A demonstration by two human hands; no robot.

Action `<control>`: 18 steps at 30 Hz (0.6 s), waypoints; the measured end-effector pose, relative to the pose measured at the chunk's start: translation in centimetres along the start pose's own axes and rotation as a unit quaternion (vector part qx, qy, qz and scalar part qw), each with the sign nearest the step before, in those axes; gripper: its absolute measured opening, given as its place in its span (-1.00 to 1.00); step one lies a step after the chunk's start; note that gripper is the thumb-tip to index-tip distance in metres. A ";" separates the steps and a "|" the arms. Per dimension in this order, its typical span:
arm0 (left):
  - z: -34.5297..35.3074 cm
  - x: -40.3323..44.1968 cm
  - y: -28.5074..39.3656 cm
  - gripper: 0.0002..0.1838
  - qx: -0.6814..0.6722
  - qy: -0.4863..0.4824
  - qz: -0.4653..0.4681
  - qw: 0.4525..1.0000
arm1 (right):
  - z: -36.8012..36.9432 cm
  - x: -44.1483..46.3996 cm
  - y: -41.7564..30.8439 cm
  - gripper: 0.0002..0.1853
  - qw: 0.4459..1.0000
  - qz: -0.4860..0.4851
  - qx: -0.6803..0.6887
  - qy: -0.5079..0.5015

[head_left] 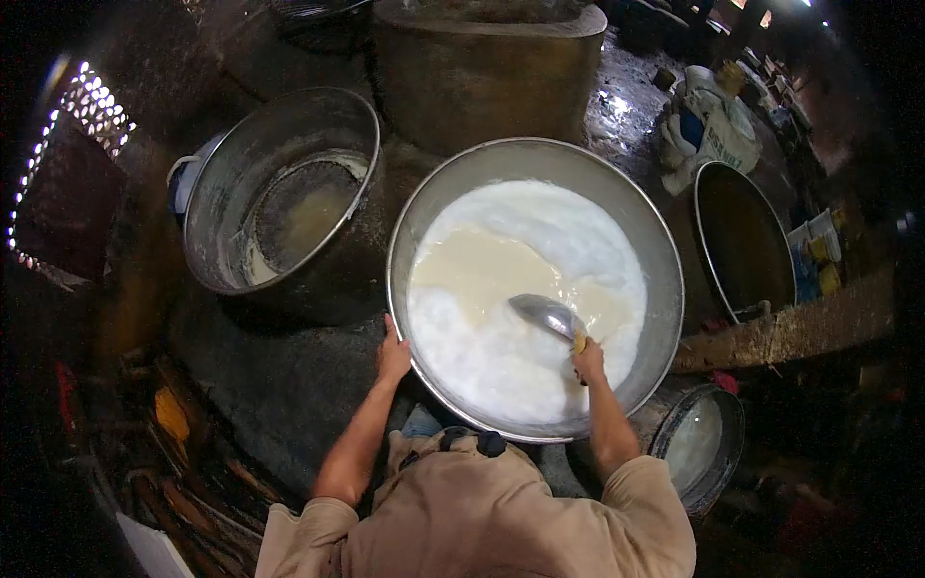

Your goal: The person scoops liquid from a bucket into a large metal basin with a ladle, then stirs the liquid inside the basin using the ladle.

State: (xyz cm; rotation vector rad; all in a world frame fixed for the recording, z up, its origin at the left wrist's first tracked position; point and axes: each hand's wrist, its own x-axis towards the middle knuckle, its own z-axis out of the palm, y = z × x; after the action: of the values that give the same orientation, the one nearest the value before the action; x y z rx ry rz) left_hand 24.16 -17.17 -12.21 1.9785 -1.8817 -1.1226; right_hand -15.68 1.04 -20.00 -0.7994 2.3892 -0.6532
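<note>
A wide metal basin (672, 328) stands before me, full of pale milky liquid (482, 265) with thick white foam (472, 361) around and over it. My right hand (589, 362) is closed round the yellowish handle of a metal ladle (545, 313). The ladle's rounded bowl is over the liquid near the middle of the basin; whether its underside touches the surface I cannot tell. At the basin's left edge, my left hand (392, 356) grips the rim, its fingers pointing up along the outside.
On the left a big metal pot (217, 226) leans tilted, with residue inside. Behind the basin stands a large round vat (482, 82). To the right are a dark round vessel (708, 241), a bucket of whitish liquid (737, 433) and sacks (727, 135). Firewood (183, 501) lies lower left.
</note>
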 end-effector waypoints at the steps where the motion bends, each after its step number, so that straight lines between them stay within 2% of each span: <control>1: -0.3 -0.2 0.0 -0.21 -0.006 -0.005 0.011 1.000 | -0.2 -1.7 -2.3 -0.75 0.998 0.038 0.044 -0.032; 2: -0.8 -0.8 0.5 -0.21 -0.012 -0.011 0.022 1.000 | 2.3 -1.6 -1.7 -0.73 1.000 -0.016 0.022 -0.009; 3: -1.3 -1.0 0.7 -0.21 -0.018 -0.017 0.034 0.999 | 4.1 -1.7 -0.7 -0.70 1.000 0.002 0.012 -0.010; 4: -1.6 -0.9 0.4 -0.21 -0.012 0.002 0.053 0.998 | 4.7 -3.1 -2.2 -0.69 0.998 0.033 0.034 -0.032; 5: -1.8 -0.3 0.1 -0.21 -0.025 -0.023 0.059 0.998 | 5.0 -4.3 -4.1 -0.68 0.995 0.064 0.055 -0.054; 8: -3.9 1.0 0.5 -0.19 -0.029 -0.107 0.062 0.992 | 7.2 -7.5 -7.5 -0.66 0.995 0.047 0.058 -0.061; 11: -3.2 3.8 -0.9 -0.22 -0.056 -0.090 0.072 0.992 | 8.0 -10.6 -11.0 -0.55 0.986 0.065 0.098 -0.116; 15: -3.9 6.5 -1.3 -0.25 -0.114 -0.120 0.088 0.982 | 6.6 -13.2 -16.1 -0.40 0.982 0.047 0.143 -0.118; 17: -4.0 6.7 -1.1 -0.26 -0.075 -0.122 0.117 0.983 | 4.1 -11.9 -17.7 -0.34 0.975 0.041 0.160 -0.149; 18: -4.1 6.7 -1.0 -0.27 -0.066 -0.133 0.105 0.983 | 1.8 -11.3 -19.8 -0.39 0.976 0.019 0.140 -0.165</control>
State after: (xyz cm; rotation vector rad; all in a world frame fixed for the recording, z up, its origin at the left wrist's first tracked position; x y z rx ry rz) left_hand 26.86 -24.58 -12.55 1.5823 -2.0241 -1.4626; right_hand 1.01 -6.08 -6.03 -0.6797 1.9565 -0.7559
